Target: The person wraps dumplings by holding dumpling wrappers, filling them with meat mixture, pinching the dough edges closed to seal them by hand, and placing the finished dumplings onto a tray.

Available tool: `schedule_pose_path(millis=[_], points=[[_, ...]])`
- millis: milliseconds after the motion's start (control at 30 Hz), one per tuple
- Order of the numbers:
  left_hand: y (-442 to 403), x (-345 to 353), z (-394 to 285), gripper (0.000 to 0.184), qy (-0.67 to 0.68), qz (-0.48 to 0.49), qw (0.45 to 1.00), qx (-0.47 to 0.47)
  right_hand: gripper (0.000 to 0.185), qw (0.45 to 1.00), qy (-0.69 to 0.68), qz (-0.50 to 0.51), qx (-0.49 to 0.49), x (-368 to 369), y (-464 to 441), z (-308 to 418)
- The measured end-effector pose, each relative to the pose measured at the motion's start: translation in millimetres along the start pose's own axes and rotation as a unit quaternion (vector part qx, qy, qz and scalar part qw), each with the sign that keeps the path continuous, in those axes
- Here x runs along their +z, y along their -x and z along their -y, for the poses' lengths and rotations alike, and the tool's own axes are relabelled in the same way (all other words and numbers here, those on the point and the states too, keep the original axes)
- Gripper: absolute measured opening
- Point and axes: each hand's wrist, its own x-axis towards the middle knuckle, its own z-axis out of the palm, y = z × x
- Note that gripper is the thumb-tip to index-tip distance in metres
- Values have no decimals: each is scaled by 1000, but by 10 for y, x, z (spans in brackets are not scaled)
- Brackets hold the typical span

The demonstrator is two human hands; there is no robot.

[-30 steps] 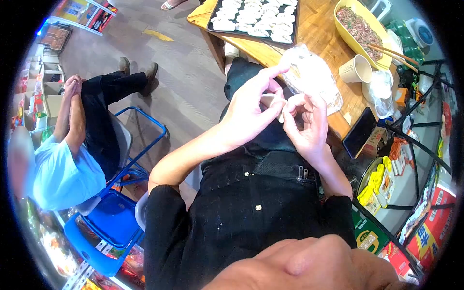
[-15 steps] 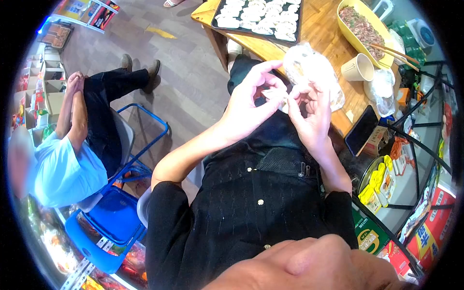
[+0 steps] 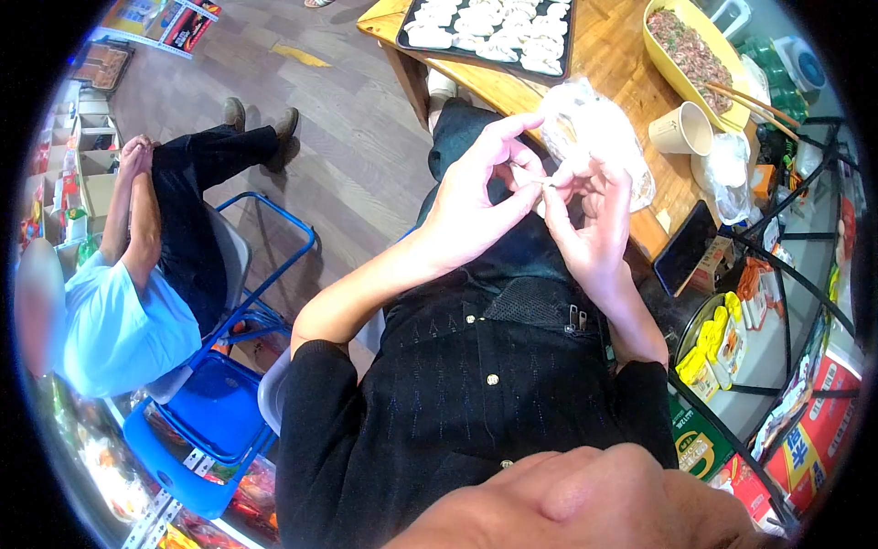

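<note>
Our left hand [image 3: 487, 201] and right hand [image 3: 594, 215] pinch a small piece of dough [image 3: 540, 207] between their fingertips above our lap; the fingers hide most of it. Ahead of both hands and to their right stands a wooden table [image 3: 631, 55]. To their left spreads grey floor [image 3: 366, 101], where a person [image 3: 133, 316] sits, hands clasped, near a blue chair [image 3: 219, 407]. Just past our right hand lies a clear bag [image 3: 594, 137], its contents too glaring to read. Farther ahead, a black tray [image 3: 566, 59] holds rows of dumplings [image 3: 494, 32]. Right of that, a yellow tub [image 3: 670, 73] holds minced filling [image 3: 690, 50] and chopsticks [image 3: 754, 105]; nearer our right hand sits a cup [image 3: 681, 130].
</note>
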Motion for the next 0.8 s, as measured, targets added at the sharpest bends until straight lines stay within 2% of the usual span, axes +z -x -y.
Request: schedule_pose_path(millis=[233, 333, 533, 700, 800], points=[[-2, -18, 58, 61, 0, 0, 1000, 14, 65, 999, -12, 1, 35, 16, -29, -69], [11, -9, 98, 60, 15, -29, 999, 17, 65, 998, -38, 2, 50, 15, -25, -80], [5, -10, 85, 60, 75, -29, 996, -27, 62, 996, -52, 53, 43, 1, -27, 48], [11, -31, 26, 61, 45, -16, 999, -15, 60, 999, -12, 25, 22, 16, -22, 23], [23, -40, 39, 62, 47, -11, 999, -4, 70, 999, 11, 33, 38, 3, -16, 5]])
